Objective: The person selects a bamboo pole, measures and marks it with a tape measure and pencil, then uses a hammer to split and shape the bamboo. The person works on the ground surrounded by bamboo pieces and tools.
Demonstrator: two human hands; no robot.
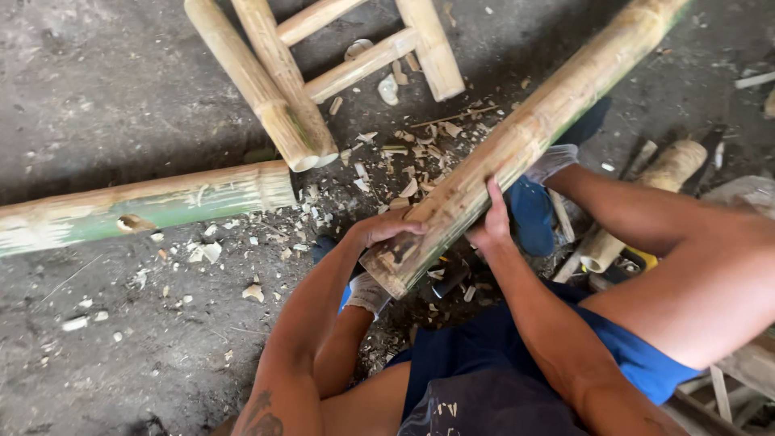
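Left hand [386,228] & right hand [490,224] grip bamboo pole [517,141] end.

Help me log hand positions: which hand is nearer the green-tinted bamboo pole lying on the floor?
Left. The left hand grips the near side of the held bamboo pole; the right hand is farther from the green-tinted bamboo pole.

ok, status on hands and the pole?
Left hand and right hand both gripping bamboo pole near its cut end. Pole tilted across lap. Chips litter floor; nothing blocking.
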